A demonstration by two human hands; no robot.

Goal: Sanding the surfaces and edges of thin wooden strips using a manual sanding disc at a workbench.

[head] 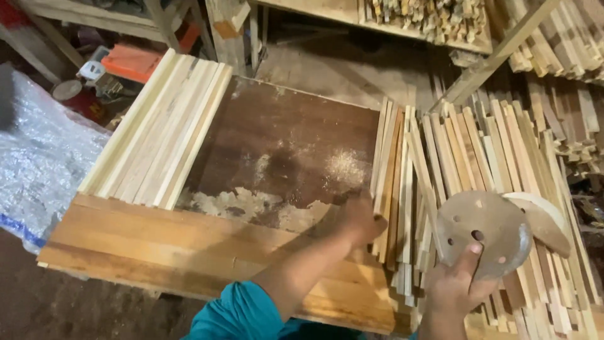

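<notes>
Right hand (456,286) pinches sanding disc (484,232); left hand (362,219), blurred, grip unclear, at slats (393,182) beside it — loose stack could slide off bench (189,245).

Woodworking workshop: stacked wooden slats (160,126) on a dusty brown workbench (289,135), sawdust (345,167), more slat piles (497,164) on the right, probably offcuts on the shelf (434,19) behind.

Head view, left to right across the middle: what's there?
Clear plastic sheet → pale wooden slats laid side by side → dusty dark brown board → left hand on loose wooden strips → right hand holding round brown sanding disc.
</notes>
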